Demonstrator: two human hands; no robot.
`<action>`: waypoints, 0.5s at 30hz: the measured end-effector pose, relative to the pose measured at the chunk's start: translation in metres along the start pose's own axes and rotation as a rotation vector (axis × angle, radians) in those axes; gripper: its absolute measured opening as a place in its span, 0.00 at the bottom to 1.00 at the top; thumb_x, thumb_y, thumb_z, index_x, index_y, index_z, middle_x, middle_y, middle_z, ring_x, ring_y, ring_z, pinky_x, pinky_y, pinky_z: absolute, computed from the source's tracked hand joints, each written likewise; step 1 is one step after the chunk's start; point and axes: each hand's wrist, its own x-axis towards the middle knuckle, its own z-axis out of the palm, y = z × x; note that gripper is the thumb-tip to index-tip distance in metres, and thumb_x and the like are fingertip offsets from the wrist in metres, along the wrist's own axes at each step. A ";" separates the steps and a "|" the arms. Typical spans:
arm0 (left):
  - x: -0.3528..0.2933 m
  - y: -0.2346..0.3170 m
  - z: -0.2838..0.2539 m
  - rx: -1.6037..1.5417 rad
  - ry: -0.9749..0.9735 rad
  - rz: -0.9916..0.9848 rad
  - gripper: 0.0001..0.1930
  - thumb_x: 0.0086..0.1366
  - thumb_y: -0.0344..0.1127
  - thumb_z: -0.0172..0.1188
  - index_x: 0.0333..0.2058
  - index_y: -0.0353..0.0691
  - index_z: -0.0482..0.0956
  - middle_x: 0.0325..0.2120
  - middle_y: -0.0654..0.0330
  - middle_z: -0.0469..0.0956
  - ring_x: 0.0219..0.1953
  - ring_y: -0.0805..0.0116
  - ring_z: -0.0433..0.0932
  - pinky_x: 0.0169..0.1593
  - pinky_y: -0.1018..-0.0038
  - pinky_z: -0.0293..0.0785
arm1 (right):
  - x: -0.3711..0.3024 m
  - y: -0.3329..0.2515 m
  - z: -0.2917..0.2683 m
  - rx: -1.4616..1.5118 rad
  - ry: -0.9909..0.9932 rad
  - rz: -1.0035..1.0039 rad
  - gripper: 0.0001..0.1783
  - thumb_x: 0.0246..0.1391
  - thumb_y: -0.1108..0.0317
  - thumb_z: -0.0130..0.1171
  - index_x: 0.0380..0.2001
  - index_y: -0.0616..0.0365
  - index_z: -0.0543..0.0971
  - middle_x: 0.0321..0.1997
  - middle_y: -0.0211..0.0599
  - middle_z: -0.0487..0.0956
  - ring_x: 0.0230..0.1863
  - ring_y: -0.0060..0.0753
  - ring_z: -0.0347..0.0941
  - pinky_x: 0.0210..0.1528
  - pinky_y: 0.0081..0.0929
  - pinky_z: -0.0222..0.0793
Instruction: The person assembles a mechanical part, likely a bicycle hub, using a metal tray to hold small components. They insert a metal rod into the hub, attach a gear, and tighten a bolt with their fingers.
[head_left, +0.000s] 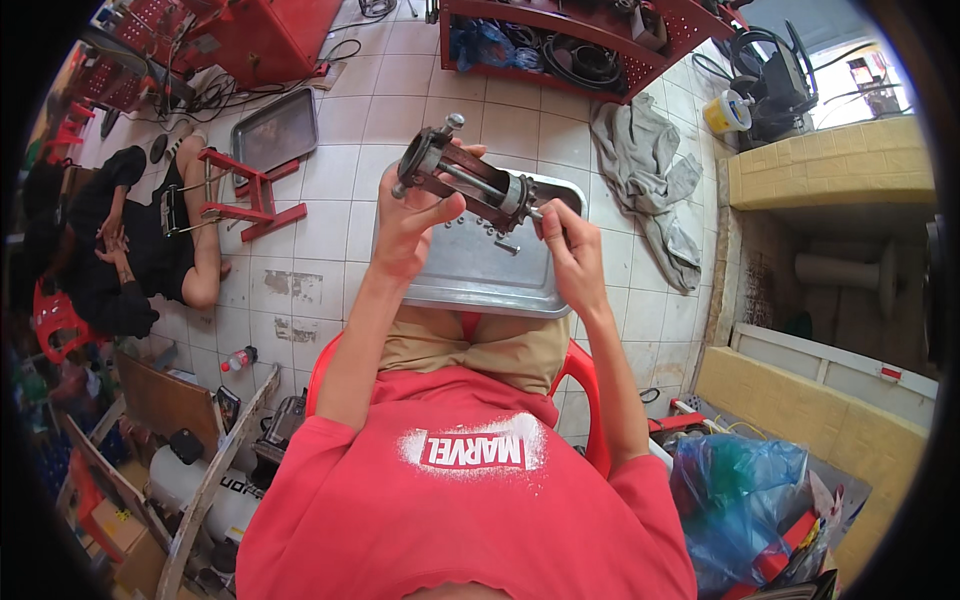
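Note:
My left hand grips a dark, rusty cylindrical motor part with long bolts and metal end rings, held tilted above a metal tray that rests on my knees. My right hand pinches a thin metal tool or bolt at the part's lower right end. A few small screws lie loose in the tray. I sit on a red plastic chair.
Another person sits on the tiled floor at left beside a red metal stand and a second tray. A grey cloth lies at right. Red shelving stands at the back. A blue plastic bag sits at lower right.

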 end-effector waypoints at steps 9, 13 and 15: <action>0.004 -0.018 0.004 -0.211 0.012 -0.017 0.36 0.64 0.42 0.70 0.65 0.33 0.66 0.56 0.49 0.76 0.59 0.50 0.77 0.62 0.54 0.76 | -0.006 0.020 0.014 0.558 -0.250 0.330 0.22 0.75 0.53 0.45 0.28 0.57 0.69 0.23 0.18 0.58 0.25 0.16 0.48 0.28 0.19 0.46; 0.000 -0.014 0.005 -0.100 0.111 -0.035 0.30 0.64 0.39 0.69 0.60 0.33 0.71 0.52 0.48 0.80 0.53 0.52 0.82 0.50 0.60 0.84 | -0.008 0.025 0.011 0.448 -0.331 0.291 0.25 0.76 0.51 0.42 0.30 0.58 0.72 0.23 0.18 0.60 0.24 0.15 0.51 0.28 0.19 0.49; -0.005 -0.014 0.008 -0.102 0.226 -0.034 0.23 0.63 0.33 0.70 0.55 0.33 0.76 0.48 0.51 0.83 0.48 0.57 0.85 0.42 0.69 0.86 | -0.007 0.017 0.008 0.284 -0.361 0.235 0.27 0.76 0.49 0.40 0.32 0.60 0.75 0.23 0.19 0.64 0.24 0.15 0.56 0.28 0.19 0.54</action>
